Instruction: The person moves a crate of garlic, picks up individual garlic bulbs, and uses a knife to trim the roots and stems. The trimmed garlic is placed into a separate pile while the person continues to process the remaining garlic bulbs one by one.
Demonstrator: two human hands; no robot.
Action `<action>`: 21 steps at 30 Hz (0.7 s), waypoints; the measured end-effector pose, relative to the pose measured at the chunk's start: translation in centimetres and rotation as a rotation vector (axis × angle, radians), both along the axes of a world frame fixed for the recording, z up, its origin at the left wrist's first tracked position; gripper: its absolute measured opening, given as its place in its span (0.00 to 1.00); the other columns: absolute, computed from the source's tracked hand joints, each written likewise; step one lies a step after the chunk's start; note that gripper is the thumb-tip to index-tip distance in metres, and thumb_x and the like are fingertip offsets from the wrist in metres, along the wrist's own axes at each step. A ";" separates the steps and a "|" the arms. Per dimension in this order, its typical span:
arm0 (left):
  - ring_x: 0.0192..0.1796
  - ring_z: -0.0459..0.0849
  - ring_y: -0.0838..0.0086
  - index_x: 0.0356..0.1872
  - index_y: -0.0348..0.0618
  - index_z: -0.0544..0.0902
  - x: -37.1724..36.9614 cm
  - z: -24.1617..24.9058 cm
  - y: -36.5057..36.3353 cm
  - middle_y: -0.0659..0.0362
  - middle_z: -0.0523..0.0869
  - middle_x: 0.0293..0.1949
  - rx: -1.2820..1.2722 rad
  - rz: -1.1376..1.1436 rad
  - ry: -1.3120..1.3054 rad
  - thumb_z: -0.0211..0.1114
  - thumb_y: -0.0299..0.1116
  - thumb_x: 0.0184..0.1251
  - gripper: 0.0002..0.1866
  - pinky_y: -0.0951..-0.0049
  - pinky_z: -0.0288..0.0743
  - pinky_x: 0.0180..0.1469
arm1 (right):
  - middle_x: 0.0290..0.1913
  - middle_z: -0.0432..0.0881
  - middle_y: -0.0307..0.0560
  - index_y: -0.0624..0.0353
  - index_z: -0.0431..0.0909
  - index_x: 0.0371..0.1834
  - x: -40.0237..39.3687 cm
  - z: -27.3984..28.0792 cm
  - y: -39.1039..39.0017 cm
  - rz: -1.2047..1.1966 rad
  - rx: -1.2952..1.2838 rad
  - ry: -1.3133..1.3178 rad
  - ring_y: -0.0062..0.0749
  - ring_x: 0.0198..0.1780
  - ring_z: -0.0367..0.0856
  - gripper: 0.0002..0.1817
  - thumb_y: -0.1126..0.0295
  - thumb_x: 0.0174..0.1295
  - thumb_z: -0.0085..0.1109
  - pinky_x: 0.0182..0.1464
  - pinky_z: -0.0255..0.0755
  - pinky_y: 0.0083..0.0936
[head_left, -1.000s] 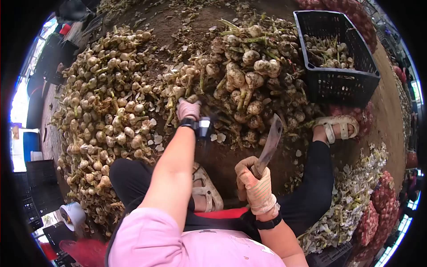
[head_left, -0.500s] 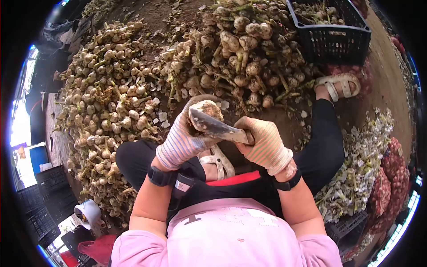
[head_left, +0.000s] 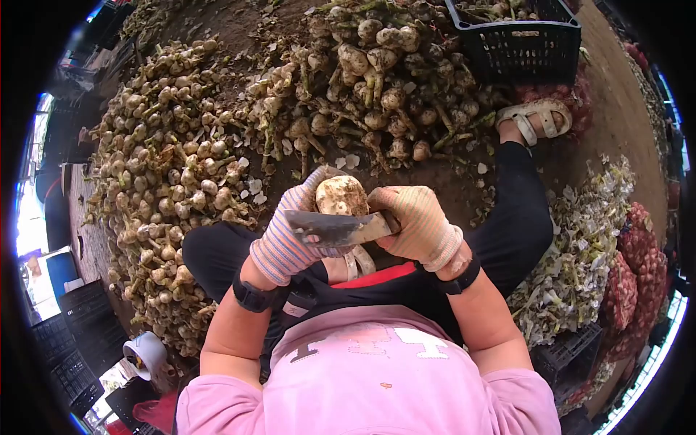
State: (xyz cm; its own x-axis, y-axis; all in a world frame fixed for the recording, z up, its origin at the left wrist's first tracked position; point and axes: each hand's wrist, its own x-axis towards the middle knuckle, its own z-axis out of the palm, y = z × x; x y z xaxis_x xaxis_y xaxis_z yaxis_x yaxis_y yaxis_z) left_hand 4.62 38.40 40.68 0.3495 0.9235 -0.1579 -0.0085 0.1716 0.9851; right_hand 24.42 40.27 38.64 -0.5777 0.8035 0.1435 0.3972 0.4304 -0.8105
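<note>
A: What lies nearest?

B: A sandal (head_left: 360, 265), low in the middle; the knife (head_left: 335, 229) is above it in view, so a loose grip could drop the blade there.

A: Who has the knife?

B: The right hand (head_left: 424, 228), its fingers closed round the handle; the blade points left, across the near side of the bulb (head_left: 342, 194).

A: And the left hand (head_left: 280, 236)?

B: Clamped on the bulb's left side, its thumb hidden; the blade overlaps that glove in view, though I cannot tell whether they touch; a skid on the dirty skin could carry the edge into the fingers.

A: Anything farther off?

B: Bare floor (head_left: 446, 175) just beyond; a bulb squeezed out of the glove could fall there, or roll left into the left pile (head_left: 170, 210) and get mixed in; the far pile (head_left: 384, 90) looks loosely heaped, so a knock might make it slide; the crate (head_left: 523, 54), far right, seems well out of harm's way.
</note>
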 end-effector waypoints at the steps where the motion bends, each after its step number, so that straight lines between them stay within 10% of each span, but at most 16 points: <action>1: 0.43 0.80 0.81 0.52 0.39 0.70 0.0 0.0 -0.1 0.61 0.82 0.41 0.019 -0.008 0.040 0.77 0.28 0.41 0.34 0.76 0.76 0.48 | 0.27 0.78 0.44 0.54 0.75 0.32 0.0 0.1 0.0 -0.002 -0.035 -0.042 0.44 0.32 0.78 0.17 0.70 0.35 0.66 0.33 0.71 0.35; 9: 0.38 0.82 0.77 0.48 0.38 0.72 0.2 0.2 -1.1 0.60 0.83 0.36 0.169 -0.129 0.186 0.76 0.31 0.39 0.31 0.79 0.75 0.44 | 0.24 0.78 0.46 0.54 0.76 0.28 0.2 -4.3 0.8 -0.020 0.162 0.130 0.46 0.29 0.78 0.12 0.71 0.37 0.65 0.30 0.72 0.33; 11: 0.38 0.82 0.74 0.49 0.38 0.73 -0.1 0.8 -1.0 0.59 0.83 0.36 0.419 -0.647 0.637 0.75 0.31 0.40 0.30 0.78 0.74 0.46 | 0.22 0.78 0.50 0.61 0.77 0.27 0.7 -6.7 1.4 -0.166 0.108 0.212 0.37 0.22 0.77 0.07 0.78 0.42 0.59 0.26 0.70 0.26; 12: 0.37 0.81 0.75 0.46 0.40 0.75 0.1 2.2 -1.1 0.59 0.82 0.34 0.189 -0.508 0.055 0.74 0.30 0.40 0.27 0.77 0.74 0.49 | 0.21 0.78 0.46 0.63 0.77 0.26 1.6 -8.1 2.3 -0.318 -0.070 -0.012 0.24 0.21 0.75 0.04 0.77 0.46 0.60 0.25 0.69 0.21; 15: 0.42 0.80 0.74 0.46 0.42 0.74 0.5 4.9 -1.5 0.63 0.80 0.36 -0.216 -0.203 -0.126 0.74 0.32 0.38 0.28 0.73 0.70 0.55 | 0.25 0.81 0.42 0.65 0.78 0.31 2.3 -9.4 3.3 -0.417 -0.106 0.232 0.18 0.28 0.75 0.05 0.75 0.52 0.60 0.32 0.71 0.18; 17: 0.50 0.76 0.79 0.53 0.41 0.69 -1.3 3.5 -0.6 0.63 0.78 0.44 -0.110 -0.079 -0.243 0.70 0.28 0.50 0.27 0.74 0.66 0.60 | 0.30 0.84 0.52 0.65 0.80 0.37 2.7 -7.8 2.6 -0.499 -0.053 0.224 0.29 0.31 0.83 0.12 0.70 0.51 0.63 0.33 0.74 0.23; 19: 0.51 0.75 0.79 0.56 0.40 0.65 -2.8 2.0 -0.6 0.62 0.77 0.47 -0.037 0.326 -0.364 0.62 0.34 0.61 0.24 0.74 0.65 0.60 | 0.31 0.82 0.38 0.66 0.79 0.39 2.7 -6.2 1.8 -0.478 -0.352 0.380 0.15 0.34 0.75 0.11 0.70 0.55 0.58 0.37 0.70 0.16; 21: 0.52 0.75 0.76 0.57 0.40 0.65 -8.3 0.3 0.7 0.61 0.77 0.48 0.486 0.524 0.306 0.57 0.45 0.66 0.25 0.71 0.68 0.57 | 0.27 0.77 0.33 0.62 0.76 0.30 2.6 -6.4 1.8 -0.456 -0.322 0.361 0.15 0.31 0.73 0.05 0.71 0.57 0.56 0.34 0.67 0.15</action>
State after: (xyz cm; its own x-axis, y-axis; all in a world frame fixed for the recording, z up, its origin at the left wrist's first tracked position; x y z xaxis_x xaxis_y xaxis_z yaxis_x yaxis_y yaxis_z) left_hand -3.64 39.05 41.02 -0.1456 0.9464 0.2883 0.3156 -0.2318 0.9201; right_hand 27.05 42.05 32.25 -0.1303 0.9912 -0.0241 0.1618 -0.0027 -0.9868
